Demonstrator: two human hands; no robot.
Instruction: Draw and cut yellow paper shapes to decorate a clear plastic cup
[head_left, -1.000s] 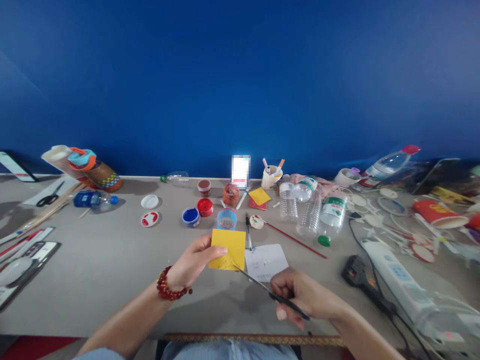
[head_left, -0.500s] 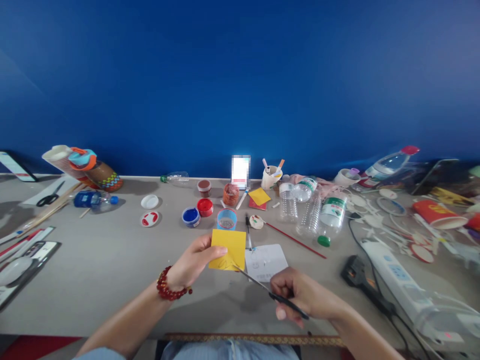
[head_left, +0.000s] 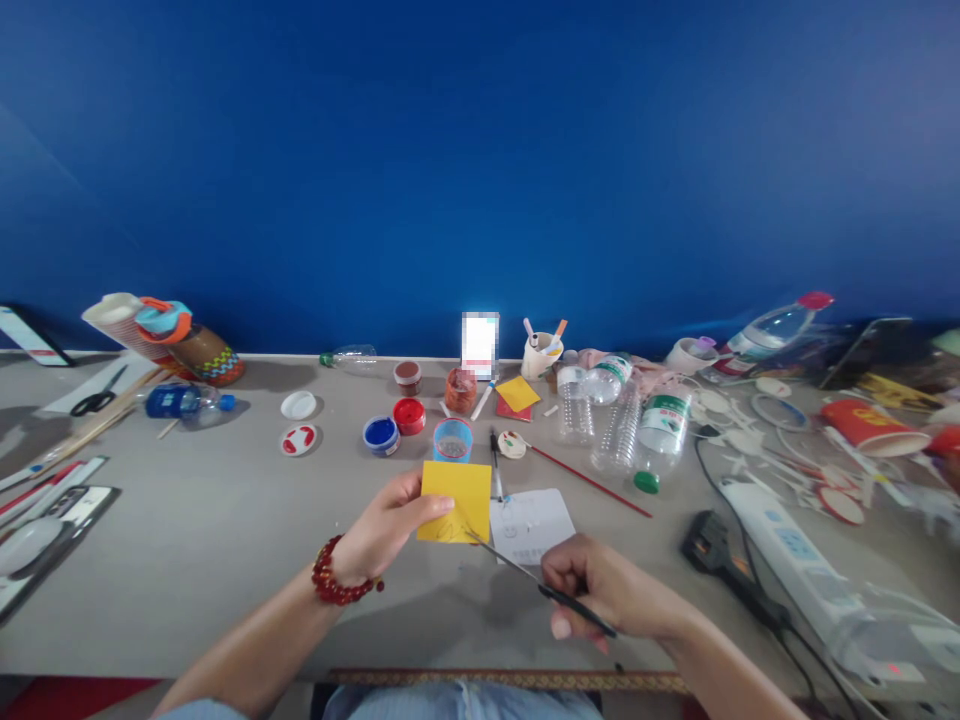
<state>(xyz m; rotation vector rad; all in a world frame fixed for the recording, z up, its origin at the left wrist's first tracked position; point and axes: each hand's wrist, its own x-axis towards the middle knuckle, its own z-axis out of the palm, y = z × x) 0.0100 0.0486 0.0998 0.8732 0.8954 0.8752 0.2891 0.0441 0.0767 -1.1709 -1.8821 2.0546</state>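
Between the thumb and fingers of my left hand (head_left: 394,520) is a square of yellow paper (head_left: 466,495), with thin dark lines drawn near its lower edge. A beaded red bracelet circles that wrist. My right hand (head_left: 589,585) is closed around the black handles of a pair of scissors (head_left: 574,607). The blades point up and left, and their tip meets the lower edge of the paper. Just behind lies a white card (head_left: 536,525) with a small drawing on it. A clear blue-rimmed cup (head_left: 452,440) stands beyond the yellow square.
Open paint pots, blue (head_left: 382,435) and red (head_left: 409,415), stand left of the cup. Plastic bottles (head_left: 664,430) crowd the right side, near a thin red brush (head_left: 592,480) and a power strip (head_left: 795,560). Another pair of scissors (head_left: 97,400) lies far left. A lit phone (head_left: 480,345) leans at the wall.
Both hands stay almost in place, with the scissor tip still at the paper's lower edge. The whole view has shifted very slightly.
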